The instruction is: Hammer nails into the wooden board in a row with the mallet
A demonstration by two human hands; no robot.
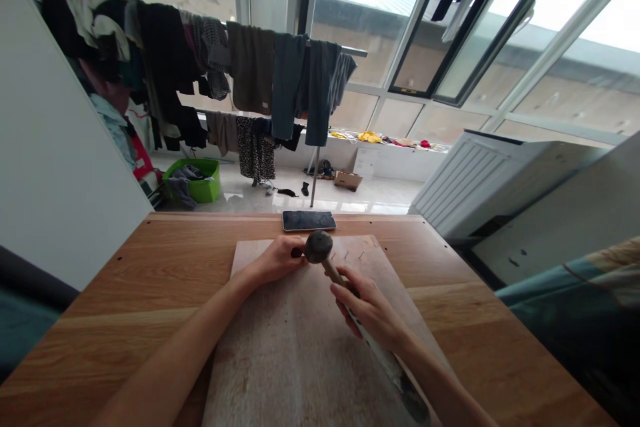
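Hammer [383, 355] in the right hand [367, 303], fingers and thumb wrapped round the upper part of the handle [331, 271], fairly close to the head [319, 247]. Head, round and dark, sits above the far part of a pale board [280, 353] lying on the wooden tabletop [165, 273]; whether it touches anything beneath cannot be told from this angle.

Left hand [277, 260] is low at the board's far part, just beside the head, fingers bent inward. Cannot tell whether the fingertips meet or pinch a nail; they are partly hidden. Short row of thin nails [347, 255] stands in the board to the right of the head, apart from the left hand; they look slightly tilted.

Step in hand, by judgement: starting a nail near the left fingertips. Notes on technique:
1. The short grip seems right for light, controlled taps; a grip farther back would suit fuller blows.
2. If a nail is held there, pinch it low and upright, then take the fingers well clear once it stands alone.
3. Land the face square on the nail's top; a slanting hit would likely bend so thin a shank.
4. Main risk: the head is very near the left fingers, so keep the swing small.
5. Phone [309, 220] lies just beyond the board's far edge; vibration could shift it, so farther off is safer.
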